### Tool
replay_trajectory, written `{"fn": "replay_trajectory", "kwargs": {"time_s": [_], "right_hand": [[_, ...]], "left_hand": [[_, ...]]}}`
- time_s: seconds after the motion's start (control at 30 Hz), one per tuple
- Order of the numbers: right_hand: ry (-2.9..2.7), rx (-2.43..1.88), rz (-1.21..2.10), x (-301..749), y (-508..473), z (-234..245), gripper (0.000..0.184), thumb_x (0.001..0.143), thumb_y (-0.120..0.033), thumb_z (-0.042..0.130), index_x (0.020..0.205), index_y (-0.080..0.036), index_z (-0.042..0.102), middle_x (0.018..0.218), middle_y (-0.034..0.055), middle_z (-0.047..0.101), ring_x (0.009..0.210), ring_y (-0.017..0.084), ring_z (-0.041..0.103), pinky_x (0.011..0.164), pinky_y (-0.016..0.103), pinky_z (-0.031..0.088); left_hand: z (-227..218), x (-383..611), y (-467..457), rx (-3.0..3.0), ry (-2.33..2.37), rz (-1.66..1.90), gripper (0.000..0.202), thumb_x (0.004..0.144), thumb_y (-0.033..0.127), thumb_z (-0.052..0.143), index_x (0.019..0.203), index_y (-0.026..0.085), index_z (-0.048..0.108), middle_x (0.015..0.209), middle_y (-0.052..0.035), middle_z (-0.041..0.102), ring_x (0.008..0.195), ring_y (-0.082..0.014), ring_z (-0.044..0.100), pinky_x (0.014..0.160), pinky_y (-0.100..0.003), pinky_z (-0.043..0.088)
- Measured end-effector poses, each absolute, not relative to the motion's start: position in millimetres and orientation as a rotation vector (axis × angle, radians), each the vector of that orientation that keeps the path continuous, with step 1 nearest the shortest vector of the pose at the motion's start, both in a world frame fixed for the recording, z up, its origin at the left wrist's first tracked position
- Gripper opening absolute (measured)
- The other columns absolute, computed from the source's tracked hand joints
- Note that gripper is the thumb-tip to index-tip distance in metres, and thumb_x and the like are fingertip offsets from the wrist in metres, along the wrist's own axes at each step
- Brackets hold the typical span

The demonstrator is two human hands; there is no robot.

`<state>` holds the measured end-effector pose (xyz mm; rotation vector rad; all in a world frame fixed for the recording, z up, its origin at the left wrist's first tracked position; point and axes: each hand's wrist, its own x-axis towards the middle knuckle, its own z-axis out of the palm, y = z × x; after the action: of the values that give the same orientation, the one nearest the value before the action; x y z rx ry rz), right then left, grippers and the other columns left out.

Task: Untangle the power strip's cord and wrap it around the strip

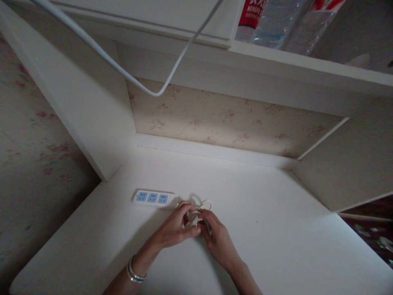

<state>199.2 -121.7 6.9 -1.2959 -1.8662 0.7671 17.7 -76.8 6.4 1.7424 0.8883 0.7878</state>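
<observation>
On the white desk [264,250] lies a white power strip [155,198] with three blue socket faces. From its right end runs a white power cord [194,218], gathered in a small bundle between my hands. My left hand [178,225] curls round the bundle's left side, thumb below and fingers above. At the right side my right hand [216,235] pinches the cord with bent fingers. A loop of the cord stands out above the fingertips. The plug end cannot be made out among the coils.
A white cable [158,94] hangs in front of the shelf overhead. Plastic bottles [273,24] stand on that shelf at upper right. White side panels [92,102] and a floral-papered back wall [215,119] bound the desk.
</observation>
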Motion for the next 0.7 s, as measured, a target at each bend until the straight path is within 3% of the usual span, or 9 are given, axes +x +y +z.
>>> {"fn": "replay_trajectory", "kwargs": {"time_s": [0.1,0.4,0.7], "right_hand": [[-1.869,-1.290,0.715,203,-119,-4,0.031,0.086,-0.008,0.043,0.109,-0.026,0.055,0.117,0.0053,0.060,0.101,0.017,0.061,0.089,0.029,0.047],[-1.804,-1.171,0.851,209,-106,-6,0.034,0.076,0.001,0.042,0.094,-0.025,0.055,0.106,0.0006,0.065,0.098,0.015,0.061,0.083,0.025,0.046],[-1.773,-1.065,0.972,216,-105,-5,0.023,0.082,-0.004,0.045,0.086,-0.023,0.058,0.103,0.0035,0.064,0.097,0.016,0.060,0.083,0.028,0.046]], "left_hand": [[8,19,-77,1.765,0.894,0.770,0.044,0.066,0.022,0.072,0.105,0.018,0.054,0.107,-0.0039,0.051,0.088,-0.0155,0.051,0.073,-0.025,0.045],[8,21,-74,1.689,0.901,0.776,0.030,0.066,0.012,0.062,0.096,0.018,0.059,0.104,-0.0023,0.052,0.088,-0.0151,0.051,0.072,-0.023,0.041],[4,22,-74,1.670,0.870,0.705,0.034,0.057,0.006,0.062,0.089,0.016,0.057,0.103,-0.0009,0.046,0.072,-0.0083,0.047,0.058,-0.019,0.037]]}}
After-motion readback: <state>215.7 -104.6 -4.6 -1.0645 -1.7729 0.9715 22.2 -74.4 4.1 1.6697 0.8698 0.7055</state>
